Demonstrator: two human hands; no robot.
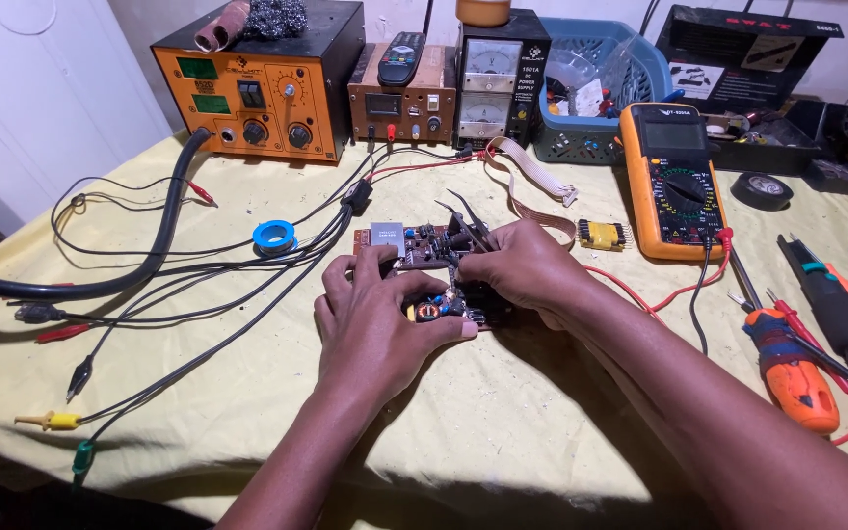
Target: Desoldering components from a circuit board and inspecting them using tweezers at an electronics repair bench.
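**Two hands on a circuit board**

Head view: the brown circuit board (422, 270) lies just left of the orange multimeter (672, 182). The left hand (380, 319) rests curled on it; the right hand (522, 265) pinches tweezers (465, 222) over it.

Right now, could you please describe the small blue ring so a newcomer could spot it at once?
Start at the orange bench unit at the table's back left. In front of it, among black cables, lies the blue solder spool, left of the circuit board: the only blue ring there.
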